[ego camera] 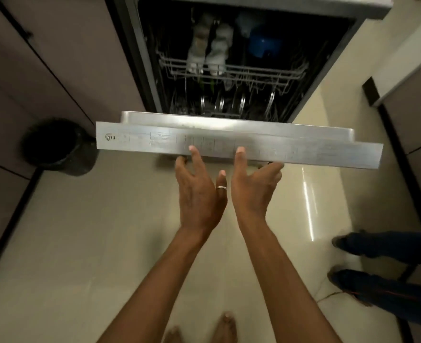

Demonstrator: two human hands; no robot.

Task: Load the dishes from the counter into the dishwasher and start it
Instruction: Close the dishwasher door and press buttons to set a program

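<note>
We find the dishwasher door (pixel 229 142) partly open. The left hand (pixel 197 194) and right hand (pixel 254 186) both grasp its top edge near the middle, thumbs on the control strip, fingers underneath. Dishes (pixel 219 45) stand in the upper rack (pixel 266 74) inside.

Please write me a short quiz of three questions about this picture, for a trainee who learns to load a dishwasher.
1. How many hands hold the door?
2. True or false: the door is fully shut.
3. What stands on the floor to the left of the dishwasher? A) a bin B) a chair C) a ladder

Key
1. Two: the left hand and the right hand each have the thumb on its top edge and fingers under it.
2. False: it is partly open, and the rack inside shows.
3. A, the bin.
</note>
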